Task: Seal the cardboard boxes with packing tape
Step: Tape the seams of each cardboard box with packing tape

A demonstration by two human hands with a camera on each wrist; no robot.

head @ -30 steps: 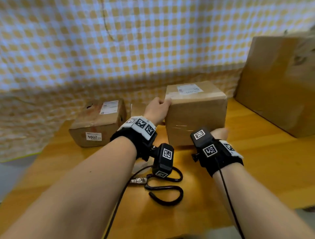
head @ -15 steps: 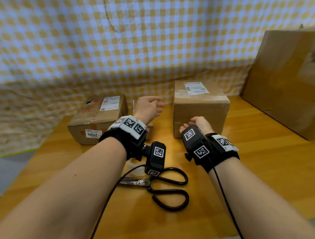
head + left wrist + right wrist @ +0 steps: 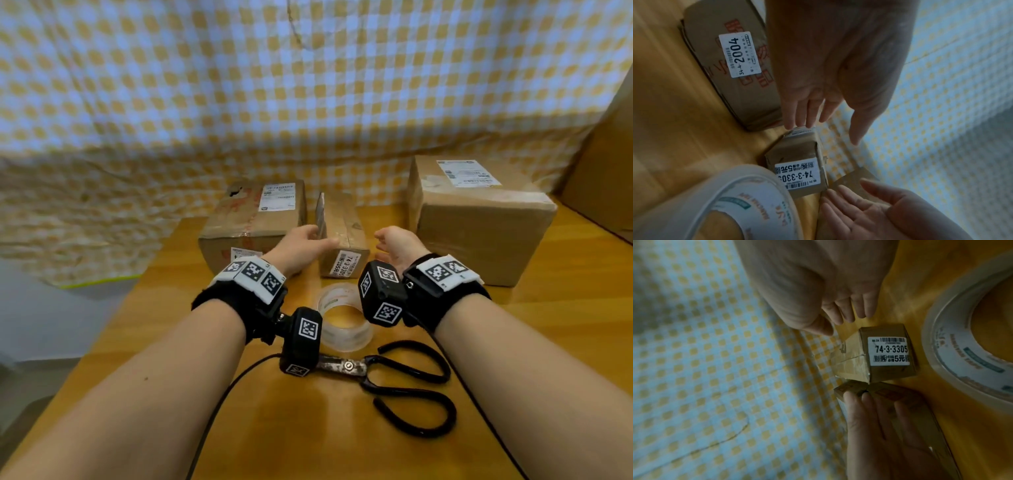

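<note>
Reaching forward over the worktop (image 3: 548,342), we have both hands at the small box (image 3: 342,236), the narrow carton labelled 74-3-3305 that stands between 2 larger ones. Our left hand (image 3: 301,243) is on its left side with the fingers (image 3: 797,113) straight and relaxed, the tips at the box's far upper edge; we cannot tell whether they touch it. Our right hand (image 3: 397,243) is just beside its right side, palm turned inward, fingers (image 3: 846,309) loosely extended and grasping nothing. To the left, close beside the small box, lies the flat box (image 3: 253,219) with the label 34-4-2004; to the right, a little apart, stands the tall box (image 3: 479,219) with a white shipping label on top. Nearer to us, the roll of clear packing tape (image 3: 342,318) lies flat on the worktop, partly behind the right wrist camera. The black-handled scissors (image 3: 404,380) lie just in front of the roll, closed. A yellow-and-white checked cloth (image 3: 308,85) hangs behind the worktop.
</note>
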